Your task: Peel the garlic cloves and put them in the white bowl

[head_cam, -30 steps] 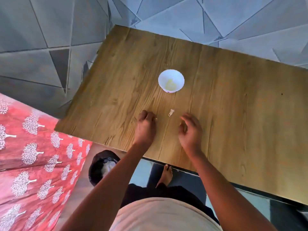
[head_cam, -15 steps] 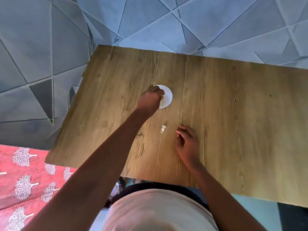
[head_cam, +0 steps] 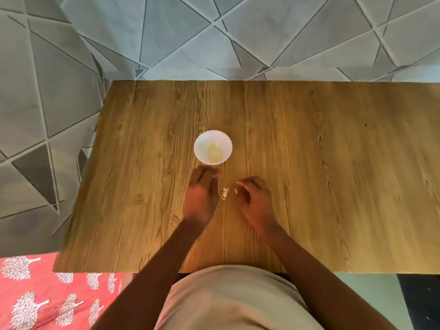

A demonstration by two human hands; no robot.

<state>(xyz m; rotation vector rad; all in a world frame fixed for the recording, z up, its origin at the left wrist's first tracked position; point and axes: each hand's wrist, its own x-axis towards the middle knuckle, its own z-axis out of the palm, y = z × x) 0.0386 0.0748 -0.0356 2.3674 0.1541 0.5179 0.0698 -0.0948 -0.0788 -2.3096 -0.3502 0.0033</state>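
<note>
- Grey tiles [head_cam: 166,44] cut into triangles by pale lines fill the floor beyond and to the left of a wooden table [head_cam: 333,186], whose grain runs away from the person.
- At the lower left lies a red cloth [head_cam: 35,294] printed with small white trees.
- Near the table's middle stands the white bowl [head_cam: 212,147], upright, with pale yellow peeled garlic cloves [head_cam: 215,154] lying in its bottom (how many, I cannot tell).
- On the bare wood, just nearer the person than the bowl, lies a small whitish scrap of garlic peel [head_cam: 224,193], between the two hands and touching neither.
- The left hand [head_cam: 202,195] is over the table just below the bowl's near rim, back up, fingers pointing toward the bowl and loosely bent; it is blurred, and nothing shows in its grasp.
- The right hand [head_cam: 256,200] rests on the table just to the right of the scrap, fingers [head_cam: 242,183] loosely curled toward it, holding nothing that can be seen.
- Both forearms reach in from the bottom edge, above a pale beige garment [head_cam: 233,301] on the person's front.
</note>
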